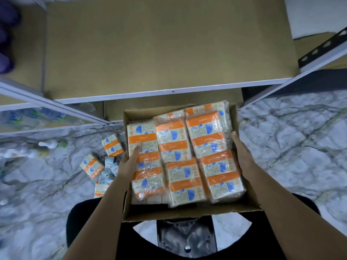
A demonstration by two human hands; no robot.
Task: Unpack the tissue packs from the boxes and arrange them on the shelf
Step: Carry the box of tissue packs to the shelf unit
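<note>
The box (189, 211) is plain brown cardboard, matt, with raw-cut edges. The tissue packs (206, 136) inside wear clear glossy plastic film that crinkles and catches the light. The shelf (159, 49) has a dull tan board and smooth white-painted metal rails. The floor (291, 137) looks like polished marble, veined grey.

Single head-worn view, looking steeply down, close over box (187, 212), shelf (159, 53) ahead

Landmark: cardboard box (187, 212), open-topped, packed with wrapped tissue packs (174, 143).
Beyond the box: shelf board (159, 53) bare and open.
Left of the box: loose packs (92, 166) litter the floor (291, 137).
Right of the box: floor bare.
</note>
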